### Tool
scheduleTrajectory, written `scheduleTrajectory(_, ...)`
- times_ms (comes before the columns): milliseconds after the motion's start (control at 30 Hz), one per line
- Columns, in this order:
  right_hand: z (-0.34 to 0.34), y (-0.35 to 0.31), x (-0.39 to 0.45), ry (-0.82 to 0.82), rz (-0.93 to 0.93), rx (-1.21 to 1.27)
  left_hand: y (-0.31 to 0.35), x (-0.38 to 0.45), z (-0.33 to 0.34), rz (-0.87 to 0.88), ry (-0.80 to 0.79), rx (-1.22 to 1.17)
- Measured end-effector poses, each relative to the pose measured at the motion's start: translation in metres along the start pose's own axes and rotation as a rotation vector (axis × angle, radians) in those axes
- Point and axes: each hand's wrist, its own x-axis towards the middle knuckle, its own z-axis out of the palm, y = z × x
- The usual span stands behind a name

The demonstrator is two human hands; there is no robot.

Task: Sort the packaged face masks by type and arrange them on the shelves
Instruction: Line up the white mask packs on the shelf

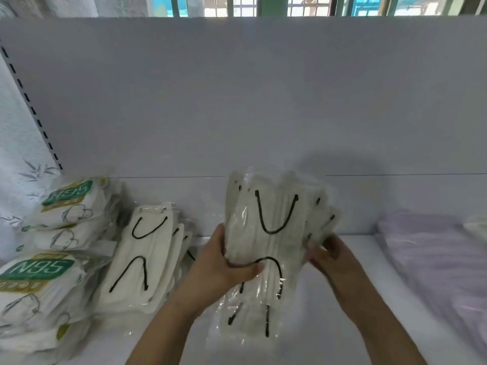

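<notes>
Fanning mask packets [274, 227] between both hands

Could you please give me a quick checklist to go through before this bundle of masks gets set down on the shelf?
1. Both hands hold the bundle of black-loop masks: left hand and right hand grip its sides. Ok.
2. Bundle squared up: packets are fanned out. Not ok.
3. Matching pile located: black-loop pile lies to the left. Ok.
4. N95 packs kept apart at far left. Ok.
5. Lilac packs kept apart at right. Ok.
6. Every packet in the bundle is the same type: cannot tell.
</notes>
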Motion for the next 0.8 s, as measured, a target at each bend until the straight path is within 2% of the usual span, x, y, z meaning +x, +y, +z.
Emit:
scheduleTrajectory(67,-0.027,-0.020,-0.005,0.337,-0.160,-0.197,0.006,0.004,-0.008,0.098,-0.012,0.179)
scheduleTrajectory(100,-0.037,-0.031,-0.010,0.414,-0.326,-0.279,0.007,0.007,-0.010,0.157,-0.031,0.303)
scheduleTrajectory(133,-0.042,-0.042,-0.013,0.387,-0.495,-0.368,0.008,0.010,-0.010,0.217,-0.062,0.467)
scheduleTrajectory(167,-0.038,-0.053,-0.017,0.259,-0.611,-0.478,0.009,0.013,-0.008,0.277,-0.101,0.648)
scheduleTrajectory(233,-0.025,-0.055,-0.014,-0.121,-0.656,-0.888,0.005,0.017,0.005,0.396,-0.190,0.919)
scheduleTrajectory(300,-0.024,-0.031,0.002,-0.405,-0.607,-1.379,0.000,0.017,0.016,0.449,-0.280,1.016)
scheduleTrajectory(333,-0.032,-0.019,0.009,-0.486,-0.475,-1.472,-0.003,0.017,0.017,0.431,-0.314,1.022)
scheduleTrajectory(400,-0.055,-0.012,0.016,-0.520,-0.170,-1.373,-0.009,0.021,0.011,0.388,-0.348,0.994)
scheduleTrajectory(433,-0.066,-0.012,0.016,-0.527,-0.111,-1.288,-0.011,0.022,0.008,0.359,-0.359,0.969)
scheduleTrajectory(567,-0.079,-0.006,0.006,-0.525,-0.062,-1.013,-0.022,0.013,-0.007,0.235,-0.359,0.772)
scheduleTrajectory(733,-0.091,0.022,-0.008,-0.291,-0.058,-0.757,-0.053,-0.008,-0.023,0.048,-0.122,0.361)
scheduleTrajectory(800,-0.094,0.035,-0.010,-0.290,-0.013,-0.613,-0.071,-0.015,-0.022,-0.071,-0.102,0.178)
